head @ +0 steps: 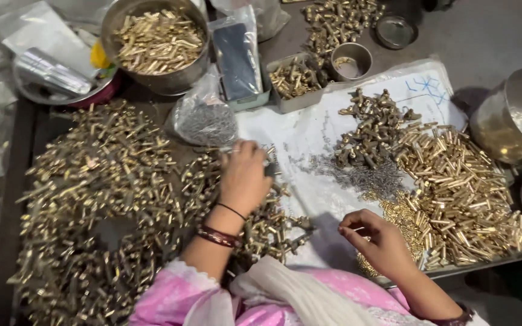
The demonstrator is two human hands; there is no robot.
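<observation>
The fingers (353,227) of the right hand (377,240) are pinched together on a thin, pale pin-like piece; it is too small to tell more than that. The hand is turned palm-left with its wrist bent, hovering over the white sheet (309,139) near the person's lap, and its forearm runs down to the lower right, where a dark band at the wrist is partly cut off by the picture's edge.

The fingers of the left hand (244,176) curl downward and away from the camera, so they are hidden behind the back of the hand; whether they hold anything cannot be told. This hand rests on the edge of the big heap of brass pieces (104,205), just where the heap meets the white sheet. Its forearm stretches straight up from the pink sleeve (182,296), with a thin black thread and dark red bangles (217,235) at the wrist.

Between the two hands lies a scatter of small grey wire springs (364,175), just beside a clump of darker brass fittings (373,130) and a tidier pile of brass tubes (460,193). Farther off stand a steel bowl of brass pieces (158,42), a clear bag of grey springs (205,121), a small tray (294,81) and a steel cup (351,60). A large steel vessel (515,118) is cut off at the right edge.
</observation>
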